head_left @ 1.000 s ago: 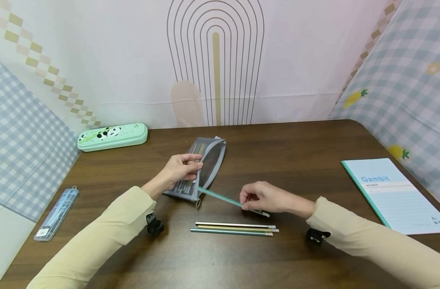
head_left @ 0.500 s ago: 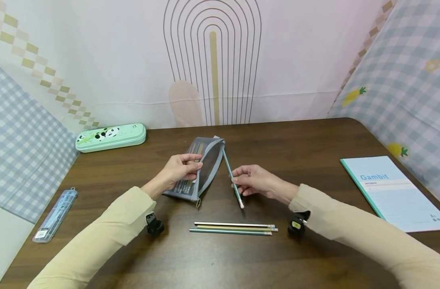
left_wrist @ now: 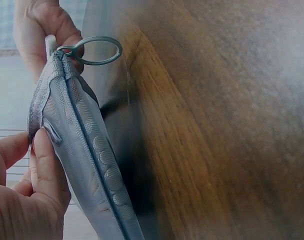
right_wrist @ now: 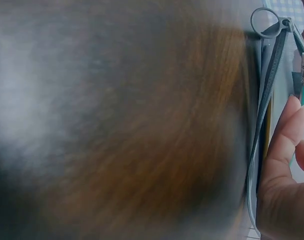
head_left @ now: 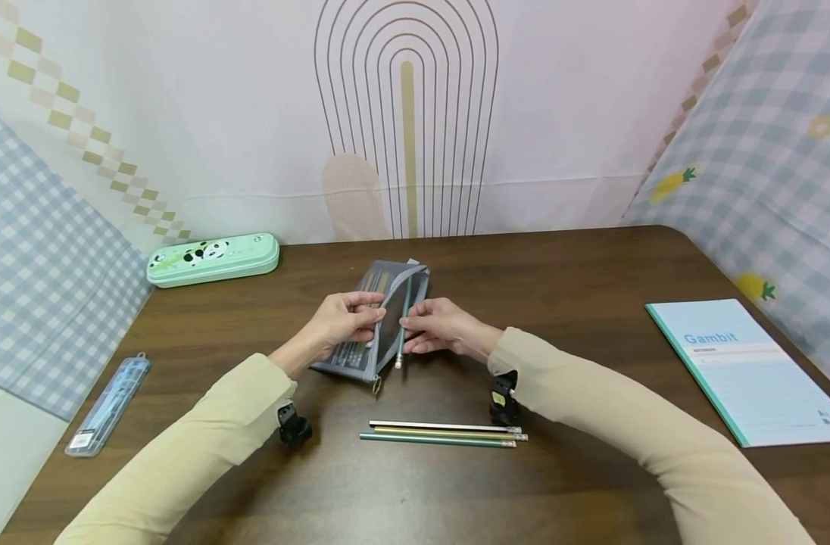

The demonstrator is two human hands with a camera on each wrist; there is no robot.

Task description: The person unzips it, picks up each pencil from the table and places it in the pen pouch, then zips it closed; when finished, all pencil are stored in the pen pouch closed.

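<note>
A grey mesh pencil pouch lies on the table with its zipped mouth spread toward the right. My left hand pinches the near-left edge of that mouth between thumb and fingers. In my right hand is a teal pencil, held between thumb and fingertips at the opening. Its white-and-eraser end points toward me, and its other end reaches along the mouth. The pouch's ring zipper pull hangs at the near corner. Below both hands, several pencils lie side by side on the wood.
At the back left stands a mint panda pencil case. A clear narrow box lies near the left edge. On the right is a pale blue notebook. Patterned cloth hangs behind the brown table.
My right hand has moved left to the pouch, turning the teal pencil from slanting across the table to roughly upright in view, now at the mouth. My left hand keeps its grip.
</note>
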